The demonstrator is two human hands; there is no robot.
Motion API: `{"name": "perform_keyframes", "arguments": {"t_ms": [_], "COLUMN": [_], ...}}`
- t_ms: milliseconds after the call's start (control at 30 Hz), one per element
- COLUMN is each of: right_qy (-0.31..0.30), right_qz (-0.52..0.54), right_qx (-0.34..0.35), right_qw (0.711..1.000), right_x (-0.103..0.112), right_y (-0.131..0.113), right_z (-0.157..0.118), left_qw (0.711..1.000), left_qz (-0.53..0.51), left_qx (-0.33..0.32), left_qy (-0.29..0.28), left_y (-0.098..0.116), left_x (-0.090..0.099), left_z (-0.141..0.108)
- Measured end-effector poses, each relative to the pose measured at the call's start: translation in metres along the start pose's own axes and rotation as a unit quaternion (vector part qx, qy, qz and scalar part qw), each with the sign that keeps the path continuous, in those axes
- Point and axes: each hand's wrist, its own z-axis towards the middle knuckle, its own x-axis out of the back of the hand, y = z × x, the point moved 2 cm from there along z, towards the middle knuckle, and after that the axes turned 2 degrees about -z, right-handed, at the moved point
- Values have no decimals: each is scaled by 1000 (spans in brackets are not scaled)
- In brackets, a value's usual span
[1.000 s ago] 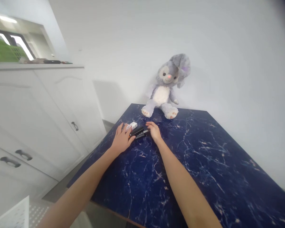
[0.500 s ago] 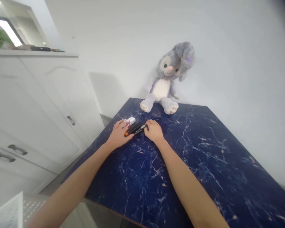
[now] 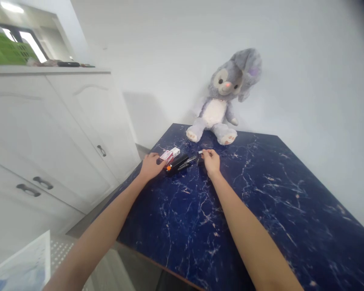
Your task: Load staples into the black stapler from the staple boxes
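My right hand (image 3: 211, 161) is closed in a pinch on a small white piece (image 3: 200, 152), whose kind I cannot make out. Just left of it, a black stapler (image 3: 177, 162) with an orange end lies on the dark blue marbled table (image 3: 182, 210). A silvery metal strip (image 3: 190, 160) shows along the stapler's front side. My left hand (image 3: 151, 165) rests on the table with thumb and fingers apart. Its thumb reaches to the front of a small red and white box (image 3: 166, 155). A white box (image 3: 175, 151) sits directly behind that one.
A grey plush rabbit (image 3: 216, 111) sits at the table's back edge against the wall. White cabinets (image 3: 75, 121) stand at the left, with a green basket (image 3: 12, 50) on top. At lower left is a perforated white surface (image 3: 60, 250).
My right hand has moved away from the stapler, now pinching a white piece. My left hand has drawn back from the stapler, uncovering the red and white box. The view has shifted slightly.
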Motion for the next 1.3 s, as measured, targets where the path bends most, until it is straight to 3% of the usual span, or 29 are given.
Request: {"name": "perform_keyframes", "arguments": {"t_ms": [67,367,500,567,700,833,900,1033,1167,1300], "right_qy": [4,7,2,-2,-11,-13,-16,-22,-25,-14], "right_qz": [3,-6,-21,-25,-30,-33,-32,-30,-18,15], "right_qx": [-14,-38,-36,-32,-27,-28,-28,-26,-19,-32], "right_qw": [1000,999,999,999,999,999,999,999,999,999], "right_x": [-1,-4,-3,-3,-5,-6,-5,-3,-2,-3], "right_y": [1,0,-7,-9,-11,-10,-11,-15,-16,-11], "right_z": [1,0,-3,-4,-5,-4,-4,-7,-9,-6], "left_qw": [1000,992,988,991,990,990,986,978,979,991], "left_qz": [-17,-103,-84,-24,128,110,105,111,136,116], "left_qx": [2,56,103,112,47,-88,-119,-142,-144,-60], "left_qy": [-12,40,74,74,30,-17,-52,-103,-54,-33], "left_y": [-1,-2,-10,-16,-20,-9,-4,2,12,15], "left_x": [-1,-5,2,10,19,5,-4,-8,0,-5], "left_z": [1,-2,0,2,5,2,-1,-7,-12,-17]}}
